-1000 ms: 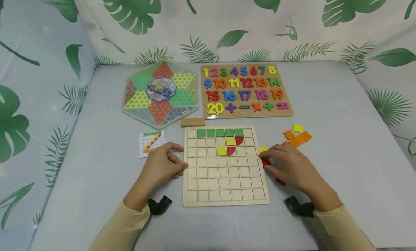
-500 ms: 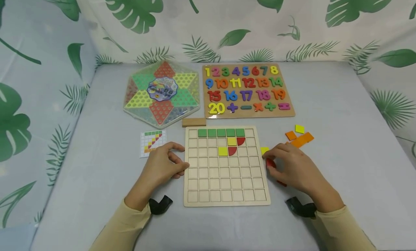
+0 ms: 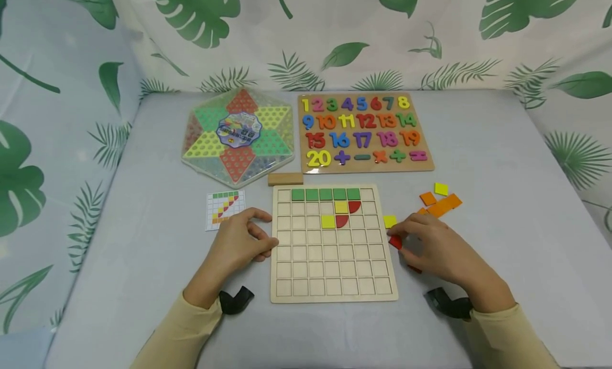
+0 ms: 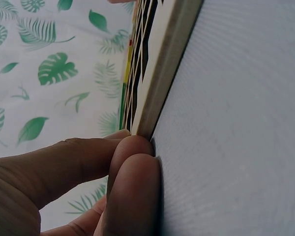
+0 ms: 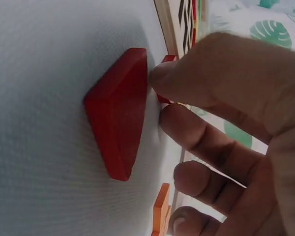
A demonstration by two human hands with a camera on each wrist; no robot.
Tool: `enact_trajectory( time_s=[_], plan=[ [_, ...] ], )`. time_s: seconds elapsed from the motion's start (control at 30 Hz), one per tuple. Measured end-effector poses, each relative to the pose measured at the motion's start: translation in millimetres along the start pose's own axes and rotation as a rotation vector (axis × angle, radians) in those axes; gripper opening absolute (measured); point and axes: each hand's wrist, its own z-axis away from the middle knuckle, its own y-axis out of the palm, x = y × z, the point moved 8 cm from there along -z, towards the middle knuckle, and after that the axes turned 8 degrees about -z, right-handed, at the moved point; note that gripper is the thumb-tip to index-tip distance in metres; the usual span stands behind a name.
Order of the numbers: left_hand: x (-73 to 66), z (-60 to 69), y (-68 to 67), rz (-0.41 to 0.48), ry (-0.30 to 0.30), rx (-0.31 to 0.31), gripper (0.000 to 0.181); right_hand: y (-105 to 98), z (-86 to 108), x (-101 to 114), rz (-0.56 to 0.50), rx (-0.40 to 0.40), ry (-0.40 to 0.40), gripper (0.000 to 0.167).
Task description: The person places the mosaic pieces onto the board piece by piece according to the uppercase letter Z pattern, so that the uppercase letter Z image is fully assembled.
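A wooden grid board [image 3: 316,255] lies on the table, with a row of green square tiles [image 3: 325,194] along its top and yellow squares beside red quarter-circle tiles [image 3: 341,221] below them. My left hand [image 3: 239,239] holds the board's left edge with thumb and fingertips; the left wrist view has these fingertips at the board's edge [image 4: 160,73]. By the right edge, my right hand [image 3: 432,247] pinches a small red tile [image 3: 395,242], partly hidden behind the thumb in the right wrist view. Another red quarter-circle tile [image 5: 120,110] lies under this hand.
Right of the board are orange tiles [image 3: 444,205] and loose yellow tiles [image 3: 441,188]. A printed pattern card [image 3: 223,204] lies to the left. Behind stand a star-patterned game box [image 3: 238,138], a number puzzle board [image 3: 365,132] and a small wooden block [image 3: 285,179].
My right hand has drawn slightly right from the board, and the red tile at its fingertips has shifted and turned. The left hand stays at the board's edge.
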Motion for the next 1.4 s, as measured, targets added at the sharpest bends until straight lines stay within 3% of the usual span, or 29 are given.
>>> enact_trajectory(
  time_s=[0.47,0.63,0.8,1.03,1.4],
  plan=[
    [-0.3,0.4,0.7,0.013,-0.008,-0.003,0.046,-2,-3.5,6,0.084,-0.066,-0.075,0.024],
    [-0.6,0.7,0.4,0.012,-0.002,-0.003,0.046,-3,-6.9,12,0.063,-0.112,-0.101,0.024],
    [0.0,0.3,0.2,0.01,0.001,-0.006,0.047,2,-19.2,32,0.021,-0.154,-0.152,0.022],
    [0.2,-0.2,1.7,0.012,0.012,0.001,0.047,18,-39.8,71,0.062,-0.221,-0.254,0.019],
    [-1.5,0.9,-1.0,0.014,0.023,-0.002,0.047,38,-58.9,100,0.113,-0.172,-0.311,0.014]
  ],
)
